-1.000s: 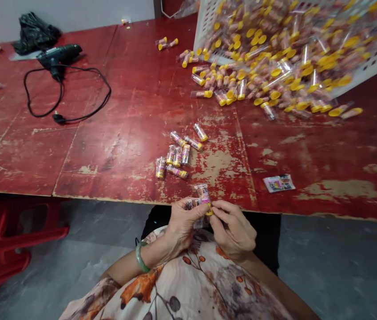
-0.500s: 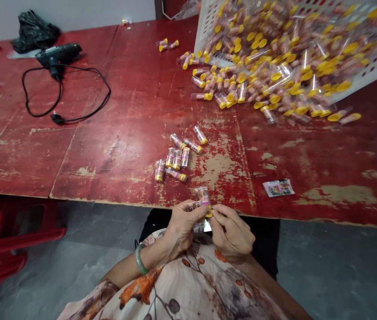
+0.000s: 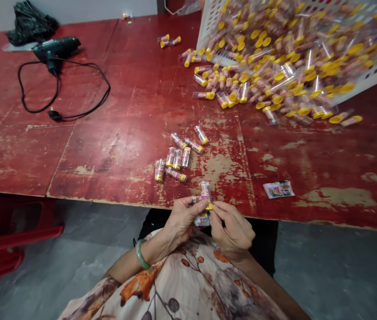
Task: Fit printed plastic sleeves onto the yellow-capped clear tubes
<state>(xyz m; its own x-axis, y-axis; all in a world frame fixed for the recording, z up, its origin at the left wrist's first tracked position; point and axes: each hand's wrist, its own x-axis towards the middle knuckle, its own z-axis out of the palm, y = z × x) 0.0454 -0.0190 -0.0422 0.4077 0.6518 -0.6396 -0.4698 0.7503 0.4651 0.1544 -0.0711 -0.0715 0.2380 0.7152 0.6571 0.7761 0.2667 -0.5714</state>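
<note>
A small clear tube with a yellow cap and a printed film sleeve [image 3: 205, 190] stands between my hands at the table's front edge, its cap toward me. My left hand [image 3: 179, 222] is closed, thumb across the tube. Printed flat sleeves [image 3: 202, 220] stick out below its fingers. At the yellow cap end, my right hand [image 3: 232, 227] pinches with thumb and index finger; the exact contact is partly hidden. Just beyond my hands lies a group of several sleeved tubes [image 3: 176, 158]. A stack of flat printed sleeves [image 3: 278, 189] rests to the right.
A white plastic basket [image 3: 368, 82] lies tipped at the back right, spilling many yellow-capped tubes [image 3: 235, 95]. A heat gun [image 3: 53, 50] with its loose cord and a black plastic bag [image 3: 31, 24] are at the back left. Red stools [image 3: 25, 238] stand left below the red table [image 3: 115, 146].
The tube in my hands has turned more upright and moved slightly up. More of the flat sleeves under my left hand now show. The view has shifted a little.
</note>
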